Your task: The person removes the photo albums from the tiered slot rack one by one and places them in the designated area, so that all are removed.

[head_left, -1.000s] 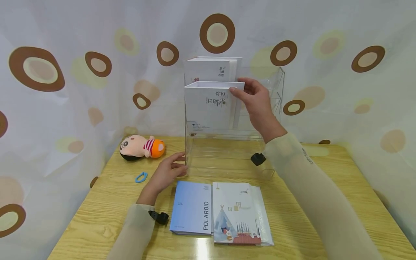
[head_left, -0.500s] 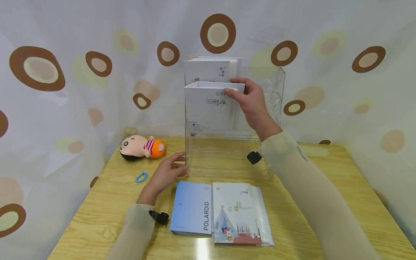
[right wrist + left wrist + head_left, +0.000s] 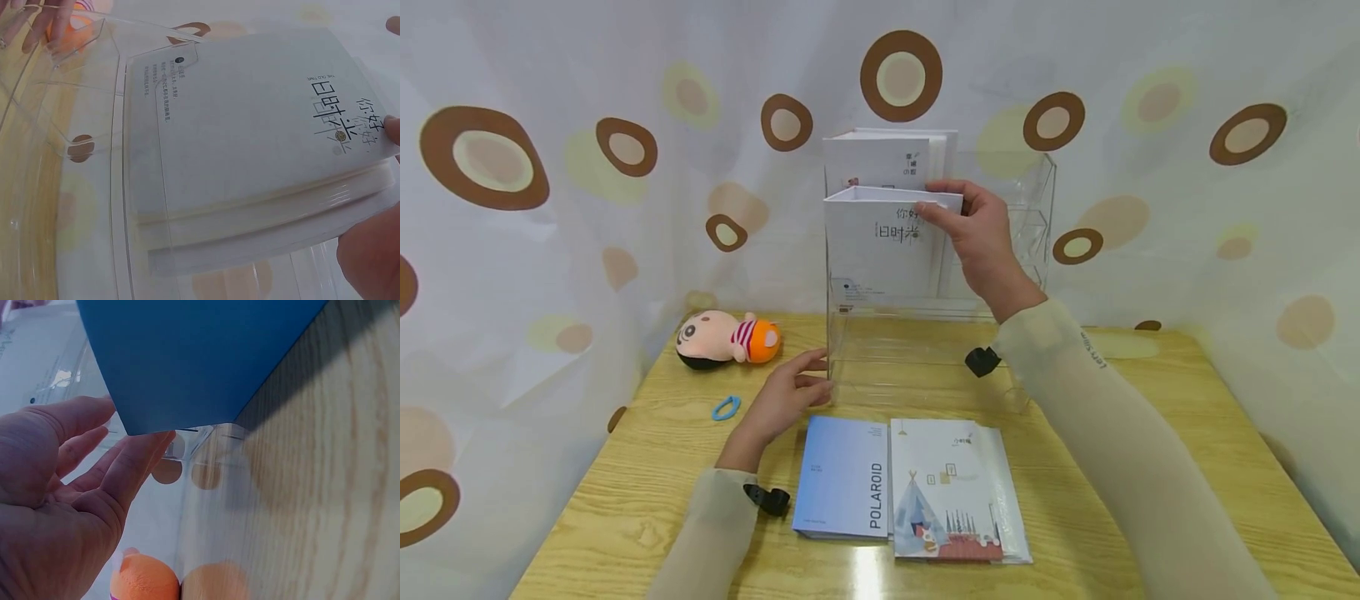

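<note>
A white album with dark lettering stands in the middle tier of a clear acrylic rack. My right hand pinches its upper right edge, thumb on the front cover and fingers behind. In the right wrist view the same album sits behind the tier's clear front lip. Another white album stands in the tier above. My left hand touches the rack's lower left side with extended fingers; in the left wrist view the left hand is beside a blue album.
On the table, a blue POLAROID album and a white album with a tent picture lie in front of the rack. A plush doll and a blue band are at the left. A patterned curtain hangs behind.
My right hand has shifted left along the top edge of the lettered album, its thumb now further over the cover. The left hand has stayed at the rack's side.
</note>
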